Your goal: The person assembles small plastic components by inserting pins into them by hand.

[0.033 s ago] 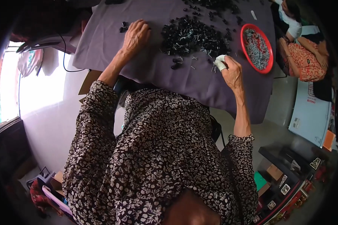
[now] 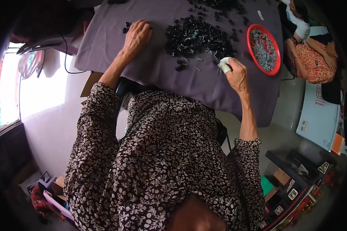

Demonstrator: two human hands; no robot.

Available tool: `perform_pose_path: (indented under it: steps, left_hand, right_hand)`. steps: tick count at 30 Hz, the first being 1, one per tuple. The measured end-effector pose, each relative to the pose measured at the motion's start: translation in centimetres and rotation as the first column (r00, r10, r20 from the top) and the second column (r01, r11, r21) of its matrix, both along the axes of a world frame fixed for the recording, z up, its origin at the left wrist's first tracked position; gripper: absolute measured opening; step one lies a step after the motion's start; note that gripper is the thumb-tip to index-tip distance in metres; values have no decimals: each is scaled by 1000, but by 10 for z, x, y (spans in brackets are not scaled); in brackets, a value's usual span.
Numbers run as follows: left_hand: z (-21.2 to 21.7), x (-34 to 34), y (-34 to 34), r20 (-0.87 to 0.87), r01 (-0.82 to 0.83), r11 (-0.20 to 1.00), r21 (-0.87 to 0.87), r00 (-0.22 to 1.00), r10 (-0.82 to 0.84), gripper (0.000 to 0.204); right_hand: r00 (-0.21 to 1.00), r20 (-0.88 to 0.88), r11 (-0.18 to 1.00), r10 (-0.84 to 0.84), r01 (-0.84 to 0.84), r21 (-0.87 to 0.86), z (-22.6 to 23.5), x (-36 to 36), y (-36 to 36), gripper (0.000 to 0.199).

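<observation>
On the far left of the cloth-covered table, my left hand [image 2: 138, 37] rests with its fingers curled under. A small dark bit shows at its fingertips, and what lies inside is hidden. Beside it sit a few small black parts [image 2: 125, 28]. My right hand [image 2: 237, 74] has pale wrapping [image 2: 224, 64] on its fingers and is closed in a pinch at the near right edge of a heap. Thin metal pins show by its fingertips, but whatever it grips is too small to name. That heap [image 2: 194, 36] mixes small black pieces with silvery pins.
A red plastic bowl [image 2: 274, 71] full of small metal pins stands right of the heap. More black pieces [image 2: 221, 4] lie at the far edge. A purple-grey cloth [image 2: 162, 71] covers the table. Another person in orange patterned clothing [image 2: 316, 61] sits at the right.
My left hand has shifted slightly left, toward the small black parts. My right hand has moved a little to the left, still pinched.
</observation>
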State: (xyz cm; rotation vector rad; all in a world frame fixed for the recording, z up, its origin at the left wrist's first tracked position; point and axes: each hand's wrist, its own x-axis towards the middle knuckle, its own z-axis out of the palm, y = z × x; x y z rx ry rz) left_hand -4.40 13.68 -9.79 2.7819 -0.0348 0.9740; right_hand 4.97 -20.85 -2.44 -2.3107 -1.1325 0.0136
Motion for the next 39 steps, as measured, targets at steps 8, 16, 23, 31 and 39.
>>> perform_pose_path:
  steps: [8, 16, 23, 31, 39]
  left_hand:
    - [-3, -19, 51, -62, -133, 988, 76, 989, 137, 20]
    - [25, -30, 17, 87, -103, 995, 14, 991, 102, 16]
    - [41, -48, -100, -36, 239, 951, -198, 967, -250, 16]
    - [66, -44, -157, -295, -165, 276, -947, 786, -544, 24]
    - [64, -39, -165, -175, -300, -72, -951, 716, -675, 22]
  right_hand:
    - [987, 56, 988, 152, -152, 1, -10, -16, 20, 10]
    - [965, 33, 965, 261, -260, -25, -16, -30, 36, 15]
    - [957, 123, 962, 264, -253, -101, -25, -36, 37, 13]
    - [940, 141, 946, 310, -319, 48, 8, -55, 20, 20]
    - [986, 40, 959, 161, -166, 229, -1, -60, 8, 12]
